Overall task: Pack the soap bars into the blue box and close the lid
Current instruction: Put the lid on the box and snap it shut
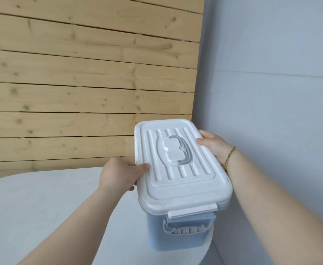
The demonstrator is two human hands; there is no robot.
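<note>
The blue box [177, 240] stands on a round white table [32, 207], at its right side. A white ribbed lid [177, 165] with a grey handle [182, 150] lies on top of the box and covers it fully. My left hand [118, 174] grips the lid's left edge, thumb on top. My right hand [214, 145] holds the lid's far right edge. A white latch [192, 210] on the near end sticks outward, above the box's grey side clip [187, 227]. No soap bars are visible; the box's inside is hidden.
A wall of light wooden planks [80, 83] rises behind the table. A pale grey wall [271, 92] stands close on the right, next to the box. The table's curved edge [204, 251] runs just beneath the box's near right corner.
</note>
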